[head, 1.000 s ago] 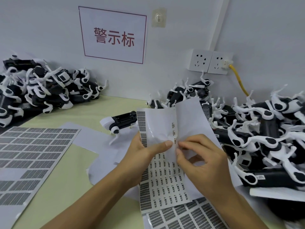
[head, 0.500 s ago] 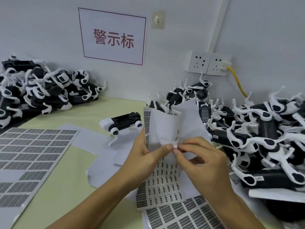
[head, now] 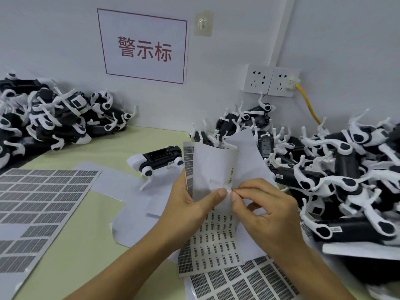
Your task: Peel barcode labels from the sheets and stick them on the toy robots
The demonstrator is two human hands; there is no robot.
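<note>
A curled label sheet (head: 213,167) stands upright in front of me, mostly peeled bare at the top with rows of small barcode labels lower down. My left hand (head: 190,204) grips its left side, thumb pressed on the front. My right hand (head: 266,211) pinches a small label at the sheet's middle, thumb and forefinger tips meeting beside my left thumb. One black-and-white toy robot (head: 159,160) lies on its side just behind the sheet on the table.
Heaps of toy robots lie at the left (head: 43,120) and right (head: 337,169). More barcode sheets lie flat at the left (head: 36,204) and near the front (head: 242,280). Blank backing papers (head: 121,185) cover the yellow-green table (head: 82,152). Wall sockets (head: 268,81) hold a yellow cable.
The sheet has curled tighter and risen slightly. My right fingertips have closed in on one label next to my left thumb.
</note>
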